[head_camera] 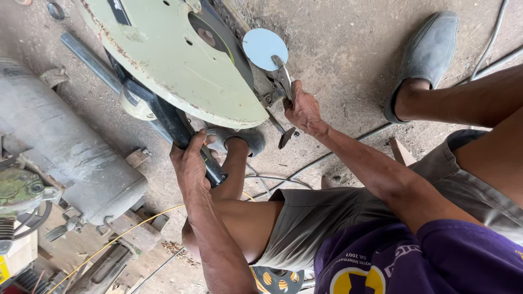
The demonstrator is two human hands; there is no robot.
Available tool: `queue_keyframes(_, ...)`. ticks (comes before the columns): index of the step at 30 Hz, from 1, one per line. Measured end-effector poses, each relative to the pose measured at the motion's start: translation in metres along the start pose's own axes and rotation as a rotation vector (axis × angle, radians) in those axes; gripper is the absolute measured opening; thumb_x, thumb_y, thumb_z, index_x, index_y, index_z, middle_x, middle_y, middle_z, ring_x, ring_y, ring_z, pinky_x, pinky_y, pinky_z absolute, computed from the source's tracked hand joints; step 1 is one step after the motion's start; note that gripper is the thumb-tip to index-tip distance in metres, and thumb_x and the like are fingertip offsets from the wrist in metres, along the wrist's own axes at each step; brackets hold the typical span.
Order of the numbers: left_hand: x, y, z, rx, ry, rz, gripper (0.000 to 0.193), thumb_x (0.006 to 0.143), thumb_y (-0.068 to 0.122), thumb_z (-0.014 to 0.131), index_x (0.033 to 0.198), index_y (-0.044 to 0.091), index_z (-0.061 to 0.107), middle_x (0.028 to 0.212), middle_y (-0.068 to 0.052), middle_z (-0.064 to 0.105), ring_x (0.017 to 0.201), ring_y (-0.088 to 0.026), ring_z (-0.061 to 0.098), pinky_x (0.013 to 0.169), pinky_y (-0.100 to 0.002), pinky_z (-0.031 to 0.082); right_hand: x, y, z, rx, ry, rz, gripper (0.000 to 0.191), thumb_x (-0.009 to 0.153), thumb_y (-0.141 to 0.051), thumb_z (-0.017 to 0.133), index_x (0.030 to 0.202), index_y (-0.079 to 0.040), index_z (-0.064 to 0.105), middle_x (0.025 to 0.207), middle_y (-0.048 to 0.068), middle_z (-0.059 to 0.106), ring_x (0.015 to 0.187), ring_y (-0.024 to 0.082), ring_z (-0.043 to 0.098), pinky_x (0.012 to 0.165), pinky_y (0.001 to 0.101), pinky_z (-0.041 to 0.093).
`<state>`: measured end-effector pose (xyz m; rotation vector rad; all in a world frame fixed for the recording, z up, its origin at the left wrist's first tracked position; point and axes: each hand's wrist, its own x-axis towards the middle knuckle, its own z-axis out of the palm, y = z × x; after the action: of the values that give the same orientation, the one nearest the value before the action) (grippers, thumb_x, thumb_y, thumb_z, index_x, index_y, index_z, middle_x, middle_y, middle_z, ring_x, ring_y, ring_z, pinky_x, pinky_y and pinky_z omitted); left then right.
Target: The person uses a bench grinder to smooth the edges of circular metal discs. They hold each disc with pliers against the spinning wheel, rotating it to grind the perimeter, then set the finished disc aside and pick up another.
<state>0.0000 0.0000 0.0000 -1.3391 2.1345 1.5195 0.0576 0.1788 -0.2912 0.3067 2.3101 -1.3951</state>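
While the left hand (190,163) is clamped around the black handle (188,139) of the pale green chop saw (180,65), locking pliers (283,81) are gripped in the closed right hand (302,109), a round metal disc (264,48) being held beside the blade guard

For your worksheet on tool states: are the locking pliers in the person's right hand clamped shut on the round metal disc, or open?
Shut. The locking pliers in the right hand hold the disc by its edge, held up beside the saw guard.
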Motion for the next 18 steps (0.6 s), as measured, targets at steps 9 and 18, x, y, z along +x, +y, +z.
queue_keyframes(9, -0.004, 0.009, 0.015, 0.013, 0.008, 0.0, 0.039, 0.084, 0.01, 0.074, 0.119, 0.001, 0.061, 0.077, -0.013, 0.072, 0.042, -0.014, 0.054, 0.035, -0.025, 0.047, 0.02, -0.013, 0.007, 0.07, 0.019, 0.014, 0.04, 0.092, -0.004, 0.066, 0.112, -0.003, 0.031, 0.067, 0.019, 0.063, 0.057, 0.039, 0.065, 0.052, 0.0507, 0.048)
queue_keyframes(18, 0.0, 0.004, 0.018, 0.031, 0.03, -0.024, 0.037, 0.083, 0.011, 0.075, 0.116, 0.001, 0.062, 0.078, -0.014, 0.072, 0.042, -0.014, 0.054, 0.035, -0.024, 0.045, 0.021, -0.009, 0.025, 0.174, -0.022, -0.023, 0.05, 0.083, 0.005, 0.063, 0.117, 0.001, 0.026, 0.072, 0.021, 0.06, 0.062, 0.04, 0.064, 0.051, 0.0488, 0.052)
